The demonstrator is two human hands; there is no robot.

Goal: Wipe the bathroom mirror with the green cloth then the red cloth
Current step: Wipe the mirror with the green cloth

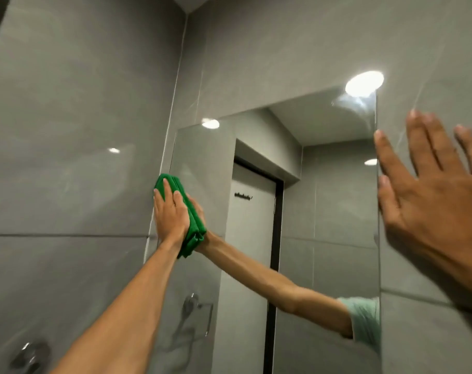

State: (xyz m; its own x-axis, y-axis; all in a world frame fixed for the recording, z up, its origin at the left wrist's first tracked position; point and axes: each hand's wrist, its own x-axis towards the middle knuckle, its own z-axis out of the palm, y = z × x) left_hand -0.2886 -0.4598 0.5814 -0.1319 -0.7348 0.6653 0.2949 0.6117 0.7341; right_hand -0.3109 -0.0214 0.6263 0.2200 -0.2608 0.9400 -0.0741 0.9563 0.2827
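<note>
Green microfibre fills the grip of the left hand (171,211): the flat palm and straightened fingers press the green cloth (187,215) against the left edge of the mirror (323,211), left of centre in the frame. That cloth is folded into a thick pad, bright and unmarked, its long axis running from upper left down to lower right, with a loose corner hanging below the wrist. Its reflection and that of the forearm meet it in the glass. At the right of the frame the right hand (434,201) holds nothing, fingers spread wide, palm toward the grey tiled wall (67,130) just beside the mirror's right edge; whether it touches the tile cannot be told.
</note>
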